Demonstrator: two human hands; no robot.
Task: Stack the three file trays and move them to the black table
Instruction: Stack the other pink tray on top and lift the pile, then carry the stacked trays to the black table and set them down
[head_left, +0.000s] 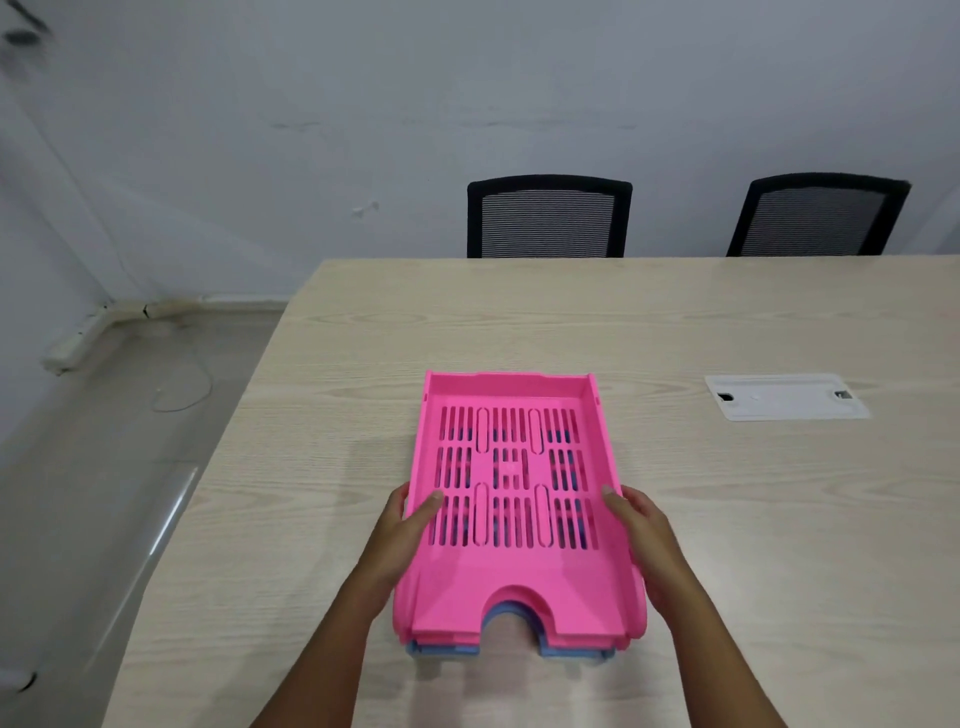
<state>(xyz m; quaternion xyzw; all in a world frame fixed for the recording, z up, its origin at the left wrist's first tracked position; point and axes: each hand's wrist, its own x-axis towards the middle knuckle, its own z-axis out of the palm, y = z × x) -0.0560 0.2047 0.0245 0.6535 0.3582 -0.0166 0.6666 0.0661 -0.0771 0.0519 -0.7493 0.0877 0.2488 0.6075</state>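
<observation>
- A pink file tray (514, 499) is seen nested on a blue tray (571, 652), a further pink layer edging out between, near the front of a pale wooden table (727, 322); nothing is held inside
- The stack's sides are gripped by the left hand (400, 545) and right hand (649, 540)
- Stacking is judged done; a level lift is called for, the black table being out of view

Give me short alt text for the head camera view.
Two bare hands, left hand and right hand, grip the sides of a pink file tray nested on a blue tray on a light wooden table. Two black chairs stand behind.
</observation>
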